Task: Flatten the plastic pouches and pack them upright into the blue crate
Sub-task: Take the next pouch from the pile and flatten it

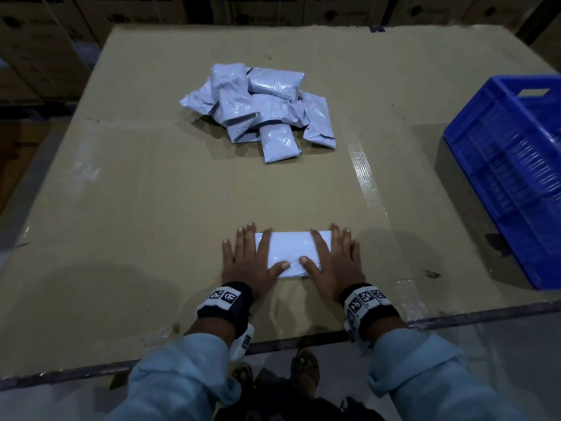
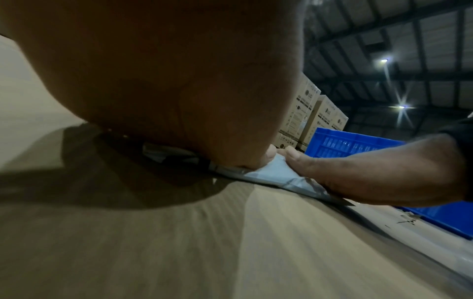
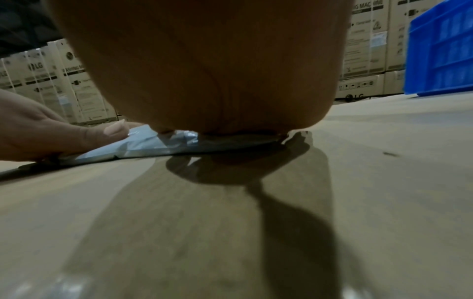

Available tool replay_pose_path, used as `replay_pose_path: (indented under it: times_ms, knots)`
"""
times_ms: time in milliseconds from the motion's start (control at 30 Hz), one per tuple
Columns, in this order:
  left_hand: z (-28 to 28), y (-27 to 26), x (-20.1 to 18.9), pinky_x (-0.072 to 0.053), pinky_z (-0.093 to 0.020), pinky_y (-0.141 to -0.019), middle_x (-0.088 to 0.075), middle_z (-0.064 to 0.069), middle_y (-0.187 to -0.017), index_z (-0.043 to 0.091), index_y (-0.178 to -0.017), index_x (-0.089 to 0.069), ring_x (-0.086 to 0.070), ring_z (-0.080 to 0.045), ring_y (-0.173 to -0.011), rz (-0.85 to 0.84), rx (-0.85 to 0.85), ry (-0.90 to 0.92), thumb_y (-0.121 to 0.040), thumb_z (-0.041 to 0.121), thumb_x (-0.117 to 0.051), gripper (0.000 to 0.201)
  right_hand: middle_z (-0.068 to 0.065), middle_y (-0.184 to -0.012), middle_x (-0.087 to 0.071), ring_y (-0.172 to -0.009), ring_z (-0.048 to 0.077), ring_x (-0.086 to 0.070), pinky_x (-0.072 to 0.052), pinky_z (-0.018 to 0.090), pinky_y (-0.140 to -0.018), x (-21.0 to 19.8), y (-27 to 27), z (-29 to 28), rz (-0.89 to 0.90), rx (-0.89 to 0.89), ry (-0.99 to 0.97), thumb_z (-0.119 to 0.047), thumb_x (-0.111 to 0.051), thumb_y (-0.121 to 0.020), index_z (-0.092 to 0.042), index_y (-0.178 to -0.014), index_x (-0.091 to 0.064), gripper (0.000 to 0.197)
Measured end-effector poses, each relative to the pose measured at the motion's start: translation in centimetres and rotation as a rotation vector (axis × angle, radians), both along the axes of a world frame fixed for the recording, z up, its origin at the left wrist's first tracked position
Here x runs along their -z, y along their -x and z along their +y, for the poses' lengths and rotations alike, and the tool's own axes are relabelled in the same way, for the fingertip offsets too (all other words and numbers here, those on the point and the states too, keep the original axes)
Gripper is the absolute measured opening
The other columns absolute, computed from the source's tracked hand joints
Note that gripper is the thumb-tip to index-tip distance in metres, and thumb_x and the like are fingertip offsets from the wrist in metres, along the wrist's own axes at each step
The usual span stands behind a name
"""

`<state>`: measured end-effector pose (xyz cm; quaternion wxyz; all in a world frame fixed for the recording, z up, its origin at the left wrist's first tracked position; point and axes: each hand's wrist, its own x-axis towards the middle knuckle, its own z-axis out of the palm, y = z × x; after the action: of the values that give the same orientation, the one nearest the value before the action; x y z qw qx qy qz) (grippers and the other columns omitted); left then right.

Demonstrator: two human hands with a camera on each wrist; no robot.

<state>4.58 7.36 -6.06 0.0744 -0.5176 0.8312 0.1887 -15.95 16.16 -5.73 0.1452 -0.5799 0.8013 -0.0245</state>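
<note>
Closest to the table's near edge, both palms press 1 white plastic pouch (image 1: 290,253) flat against the cardboard-covered table (image 1: 121,208). The left hand (image 1: 249,262) covers its left end and the right hand (image 1: 334,262) its right end, fingers straight and spread, grasping nothing, thumbs nearly meeting on top. My worry is the slick film: a lopsided push could send the pouch skating along the cardboard, or trapped air could puff it back once the weight comes off. Further back sits the heap of grey pouches (image 1: 261,110), loosely piled and still plump. Off to the right, the blue crate (image 1: 510,165) shows no pouches in the part I can see, so the 1st one stood upright in there may simply topple.
</note>
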Motion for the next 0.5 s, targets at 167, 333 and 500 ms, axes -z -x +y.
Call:
replay_pose_path:
  times_ms: [167, 333, 500]
  knots:
    - [0.2, 0.3, 0.3, 0.014, -0.060, -0.119, 0.015, -0.013, -0.169, 0.029, -0.162, 0.010, 0.016, -0.034, -0.155, -0.009, 0.020, 0.080, -0.071, 0.081, 0.033, 0.106, 0.024, -0.168, 0.004, -0.154, 0.044, 0.012, -0.002, 0.059, -0.124, -0.6, -1.1, -0.4, 0.097, -0.083, 0.064, -0.067, -0.017, -0.097, -0.030, -0.163, -0.011, 0.076]
    - [0.2, -0.2, 0.3, 0.033, -0.050, -0.107, 0.026, -0.007, -0.167, 0.036, -0.154, 0.026, 0.022, -0.031, -0.154, -0.013, 0.024, 0.071, -0.074, 0.084, 0.021, 0.093, 0.019, -0.169, -0.007, -0.154, 0.048, -0.004, -0.023, 0.061, -0.119, -0.1, -1.4, -0.4, 0.035, -0.151, 0.039, -0.059, -0.017, -0.097, -0.028, -0.163, -0.014, 0.073]
    - [0.1, -0.4, 0.0, 0.036, -0.051, -0.106, 0.028, -0.009, -0.166, 0.034, -0.151, 0.030, 0.026, -0.033, -0.153, -0.053, 0.032, 0.091, -0.078, 0.083, 0.012, 0.090, 0.003, -0.168, 0.021, -0.153, 0.036, 0.021, 0.003, 0.054, -0.124, 0.1, 0.0, -0.1, -0.106, 0.035, -0.060, -0.083, -0.018, -0.088, -0.042, -0.159, 0.008, 0.086]
